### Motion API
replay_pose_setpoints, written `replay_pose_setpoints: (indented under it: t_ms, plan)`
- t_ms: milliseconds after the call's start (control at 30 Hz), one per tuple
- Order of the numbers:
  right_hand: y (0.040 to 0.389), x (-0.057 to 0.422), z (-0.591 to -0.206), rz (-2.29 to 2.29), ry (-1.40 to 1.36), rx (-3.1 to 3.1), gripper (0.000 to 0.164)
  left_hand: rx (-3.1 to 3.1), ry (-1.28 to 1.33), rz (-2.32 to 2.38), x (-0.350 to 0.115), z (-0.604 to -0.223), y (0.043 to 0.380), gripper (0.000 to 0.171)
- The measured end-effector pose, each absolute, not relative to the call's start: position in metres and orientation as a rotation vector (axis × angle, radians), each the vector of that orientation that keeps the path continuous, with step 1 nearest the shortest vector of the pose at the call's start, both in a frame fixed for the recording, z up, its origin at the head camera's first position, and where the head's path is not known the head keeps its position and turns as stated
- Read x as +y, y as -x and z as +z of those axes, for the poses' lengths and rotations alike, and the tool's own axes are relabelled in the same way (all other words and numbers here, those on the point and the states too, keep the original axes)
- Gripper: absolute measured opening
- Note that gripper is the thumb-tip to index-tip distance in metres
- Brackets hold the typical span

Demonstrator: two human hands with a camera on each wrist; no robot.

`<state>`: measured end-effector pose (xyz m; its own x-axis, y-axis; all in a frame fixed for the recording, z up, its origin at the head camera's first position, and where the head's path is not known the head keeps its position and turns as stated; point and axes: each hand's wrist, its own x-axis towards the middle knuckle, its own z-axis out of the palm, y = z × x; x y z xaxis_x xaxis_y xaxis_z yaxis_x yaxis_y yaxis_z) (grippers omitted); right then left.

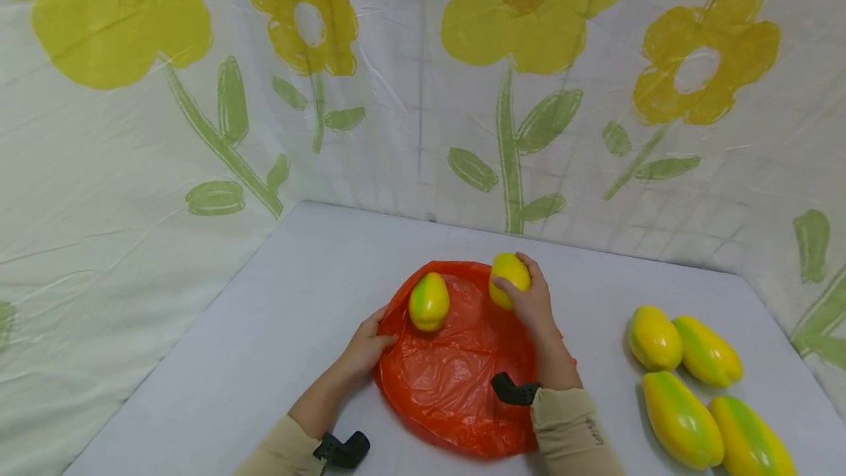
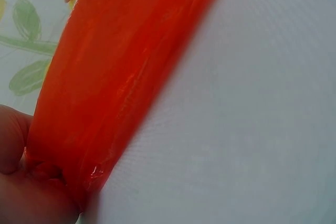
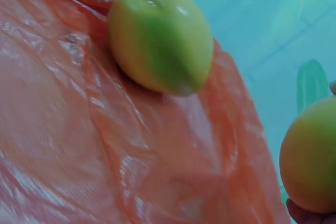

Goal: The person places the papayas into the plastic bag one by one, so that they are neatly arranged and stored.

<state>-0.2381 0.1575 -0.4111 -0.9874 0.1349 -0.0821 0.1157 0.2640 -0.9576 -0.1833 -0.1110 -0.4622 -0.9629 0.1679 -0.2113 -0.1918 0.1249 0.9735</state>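
A red plastic bag (image 1: pixel 446 380) lies on the table with its mouth spread wide. My left hand (image 1: pixel 366 344) pinches the bag's left rim; the left wrist view shows the thumb and a finger (image 2: pixel 37 198) on the red film. Toward the far left inside the bag rests a yellow papaya (image 1: pixel 429 303) with a green streak. My right hand (image 1: pixel 535 303) grips a second papaya (image 1: pixel 506 274) at the bag's far right rim. In the right wrist view that held papaya (image 3: pixel 315 156) shows at the right edge, and most of the hand is out of frame.
On the right of the white table (image 1: pixel 291 263) lie several more papayas (image 1: pixel 684 417) close together. A white cloth (image 1: pixel 403 131) printed with yellow flowers hangs behind the table and along its left side. Each wrist carries a black camera mount (image 1: pixel 344 450).
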Motion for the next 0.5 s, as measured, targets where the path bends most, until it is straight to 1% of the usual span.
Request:
replay_pose_setpoints:
  t_ms: [500]
  plan:
    - [0.239,0.125,-0.423,1.833,0.173,-2.571,0.07,2.145,0.011,1.901,-0.112,-0.463,0.183,0.059]
